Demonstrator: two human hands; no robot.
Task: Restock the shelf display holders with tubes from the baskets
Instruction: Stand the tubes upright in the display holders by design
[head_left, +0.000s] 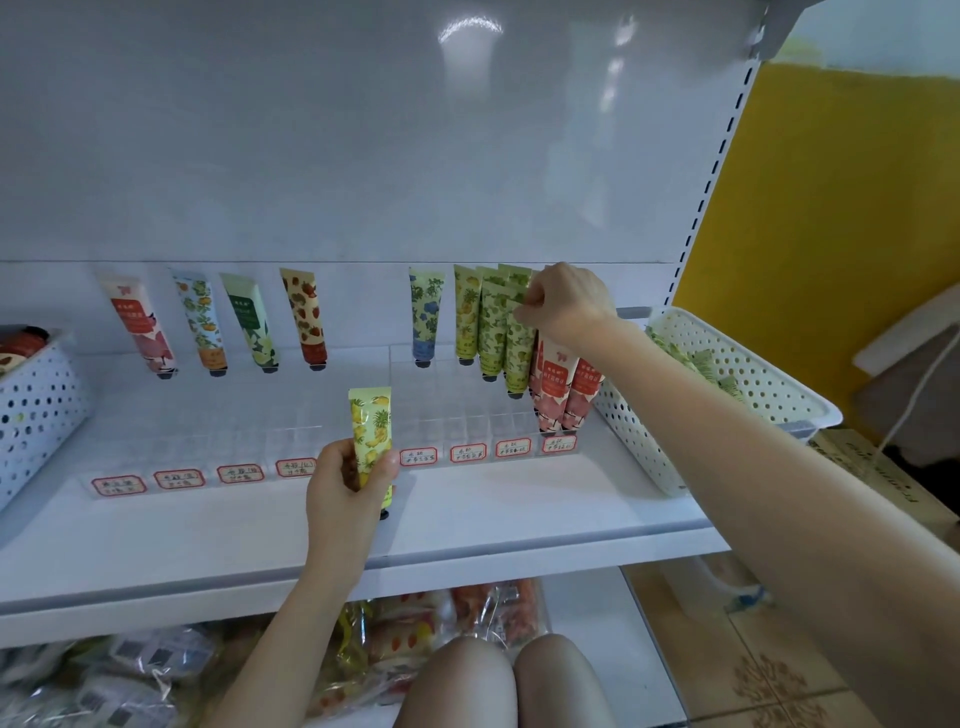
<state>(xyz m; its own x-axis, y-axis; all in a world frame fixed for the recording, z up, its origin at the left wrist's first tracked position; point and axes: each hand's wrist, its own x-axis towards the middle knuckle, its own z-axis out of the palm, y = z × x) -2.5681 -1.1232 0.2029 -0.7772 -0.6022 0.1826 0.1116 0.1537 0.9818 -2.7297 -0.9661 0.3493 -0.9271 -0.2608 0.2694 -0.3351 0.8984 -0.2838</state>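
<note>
Head view: right hand (566, 306) pinches top of green tube (518, 358), which stands in the holder (457, 415) just below its fingers; left hand (343, 483) grips yellow tube (370, 431) upright. Risk: a crooked push could tip neighbouring tubes (491, 332) left of that hand. The basket (753, 364) sits right of the wrist.

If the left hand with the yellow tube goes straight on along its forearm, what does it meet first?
Probably the front edge of the clear display holder, just beyond the left hand and its yellow tube. Depth is hard to judge; the blue tube stands farther back.
</note>
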